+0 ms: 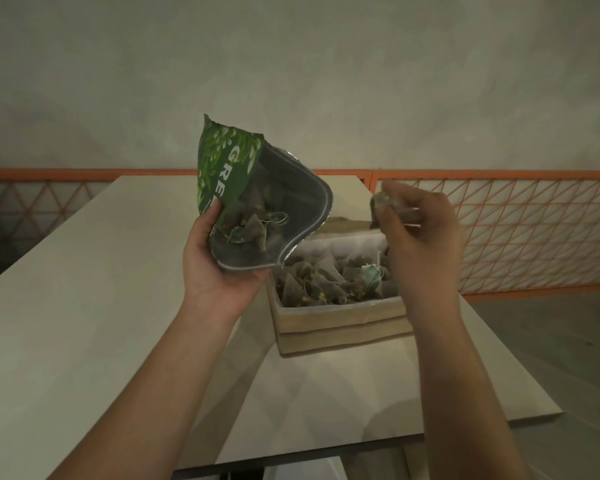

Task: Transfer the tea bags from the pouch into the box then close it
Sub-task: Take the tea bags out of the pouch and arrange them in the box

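Left hand (219,268): fingers curled under the green pouch (257,202), gripping it tilted, mouth gaping.
Right hand (420,237): fingertips pinching one tea bag (381,202), raised over the box (340,320).
Box: open on the tabletop (84,271), tea bags heaped inside.

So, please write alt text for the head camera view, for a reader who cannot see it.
The left hand holds an open green foil pouch with tea bags inside, while the right hand pinches one mesh tea bag above an open beige cardboard box partly filled with tea bags, on a pale table.
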A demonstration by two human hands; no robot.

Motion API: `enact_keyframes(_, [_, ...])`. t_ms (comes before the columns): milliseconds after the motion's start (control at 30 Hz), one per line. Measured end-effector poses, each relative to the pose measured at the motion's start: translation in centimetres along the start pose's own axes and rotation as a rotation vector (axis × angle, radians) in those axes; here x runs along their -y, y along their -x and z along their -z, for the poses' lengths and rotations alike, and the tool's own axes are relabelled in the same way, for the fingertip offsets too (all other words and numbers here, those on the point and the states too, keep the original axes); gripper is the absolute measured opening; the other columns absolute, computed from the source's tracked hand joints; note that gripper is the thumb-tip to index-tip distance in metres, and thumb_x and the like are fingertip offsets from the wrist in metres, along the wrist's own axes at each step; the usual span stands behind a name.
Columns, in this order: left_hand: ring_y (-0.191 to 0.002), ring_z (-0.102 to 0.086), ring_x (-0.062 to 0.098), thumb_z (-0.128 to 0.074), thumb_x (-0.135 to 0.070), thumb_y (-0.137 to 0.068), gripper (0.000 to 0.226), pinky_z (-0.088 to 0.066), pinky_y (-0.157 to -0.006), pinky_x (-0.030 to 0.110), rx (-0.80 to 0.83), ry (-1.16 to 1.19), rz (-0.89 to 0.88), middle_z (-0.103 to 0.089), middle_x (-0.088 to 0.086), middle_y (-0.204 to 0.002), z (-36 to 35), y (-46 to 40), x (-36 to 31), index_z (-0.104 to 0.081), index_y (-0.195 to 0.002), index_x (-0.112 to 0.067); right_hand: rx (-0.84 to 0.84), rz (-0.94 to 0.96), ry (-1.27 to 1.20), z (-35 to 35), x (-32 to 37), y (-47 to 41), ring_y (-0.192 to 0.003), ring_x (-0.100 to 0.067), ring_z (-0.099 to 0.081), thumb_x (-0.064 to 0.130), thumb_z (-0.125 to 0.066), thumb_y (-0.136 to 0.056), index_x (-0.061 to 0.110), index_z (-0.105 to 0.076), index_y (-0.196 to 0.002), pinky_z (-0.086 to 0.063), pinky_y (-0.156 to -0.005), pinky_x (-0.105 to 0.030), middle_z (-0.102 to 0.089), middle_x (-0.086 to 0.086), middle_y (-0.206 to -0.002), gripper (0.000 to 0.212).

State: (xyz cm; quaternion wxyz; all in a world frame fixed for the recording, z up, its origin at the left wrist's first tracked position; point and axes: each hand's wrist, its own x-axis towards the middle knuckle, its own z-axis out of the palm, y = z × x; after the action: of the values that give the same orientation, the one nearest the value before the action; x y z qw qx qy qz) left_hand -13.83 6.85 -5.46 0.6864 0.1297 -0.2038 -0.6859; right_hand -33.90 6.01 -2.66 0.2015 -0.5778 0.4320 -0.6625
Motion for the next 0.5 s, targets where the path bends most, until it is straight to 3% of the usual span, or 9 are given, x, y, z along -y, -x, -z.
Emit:
enact_keyframes(100, [-0.141, -0.044, 0.032, -0.057, -0.039, -0.088, 0.063, -0.046, -0.107, 0.047, 0.002, -0.014, -0.008, -0.048, 0.01, -0.153, 0.1, -0.2, 0.1, -0.051, -0.147, -0.019, 0.087, -0.069, 0.158, 0.4, -2.0, -0.6, -0.085, -0.006, -0.064, 0.02, -0.069, -0.089, 0.02, -0.071, -0.102, -0.054, -0.073, -0.022, -0.065, 0.007, -0.1, 0.012])
enact_keyframes(167, [-0.14, -0.046, 0.032, -0.057, -0.039, -0.088, 0.062, -0.047, -0.106, 0.047, 0.008, -0.005, -0.003, -0.05, 0.011, -0.151, 0.0, -0.1, 0.3, -0.052, -0.146, -0.019, 0.206, -0.129, 0.29, 0.5, -3.2, -0.7, -0.084, -0.005, -0.062, 0.028, -0.066, -0.091, 0.019, -0.068, -0.104, -0.049, -0.069, -0.016, -0.066, 0.011, -0.095, 0.015])
enact_keyframes(233, [-0.14, -0.046, 0.032, -0.056, -0.04, -0.088, 0.06, -0.05, -0.102, 0.046, 0.01, 0.001, 0.004, -0.051, 0.011, -0.15, -0.1, 0.0, 0.5, -0.055, -0.144, -0.019, 0.349, -0.181, 0.413, 0.5, -4.1, -0.3, -0.091, -0.003, -0.059, 0.037, -0.06, -0.094, 0.02, -0.065, -0.116, -0.042, -0.071, -0.012, -0.065, 0.013, -0.103, 0.028])
enact_keyframes(333, [-0.141, -0.044, 0.032, -0.057, -0.039, -0.087, 0.062, -0.051, -0.101, 0.047, 0.023, 0.02, 0.016, -0.049, 0.011, -0.152, -0.1, 0.0, 0.5, -0.053, -0.145, -0.019, 0.352, -0.125, 0.438, 0.4, -4.8, 0.4, -0.107, -0.009, -0.058, 0.041, -0.058, -0.094, 0.024, -0.062, -0.124, -0.049, -0.086, -0.023, -0.063, 0.008, -0.122, 0.035])
enact_keyframes(367, [-0.141, -0.044, 0.032, -0.058, -0.039, -0.087, 0.062, -0.051, -0.101, 0.048, 0.025, 0.024, 0.017, -0.048, 0.011, -0.152, 0.0, 0.0, 0.5, -0.053, -0.146, -0.019, 0.383, -0.074, 0.45, 0.3, -4.8, 0.7, -0.105, -0.007, -0.058, 0.041, -0.059, -0.093, 0.027, -0.064, -0.122, -0.049, -0.085, -0.02, -0.062, 0.009, -0.121, 0.033])
enact_keyframes(433, [-0.141, -0.045, 0.033, -0.058, -0.039, -0.086, 0.062, -0.049, -0.103, 0.049, 0.023, 0.022, 0.016, -0.049, 0.011, -0.152, 0.1, 0.0, 0.5, -0.053, -0.145, -0.019, 0.558, -0.046, 0.494, 0.1, -4.7, 1.0, -0.093, 0.0, -0.058, 0.042, -0.06, -0.093, 0.034, -0.068, -0.112, -0.043, -0.075, -0.012, -0.063, 0.016, -0.11, 0.022])
enact_keyframes(500, [-0.141, -0.044, 0.033, -0.059, -0.039, -0.086, 0.062, -0.045, -0.107, 0.051, 0.019, 0.013, 0.013, -0.049, 0.011, -0.152, 0.0, 0.0, 0.4, -0.054, -0.145, -0.019, 0.739, -0.089, 0.615, 0.0, -4.5, 1.2, -0.078, 0.005, -0.057, 0.043, -0.057, -0.095, 0.039, -0.069, -0.096, -0.04, -0.07, -0.016, -0.062, 0.022, -0.088, 0.013])
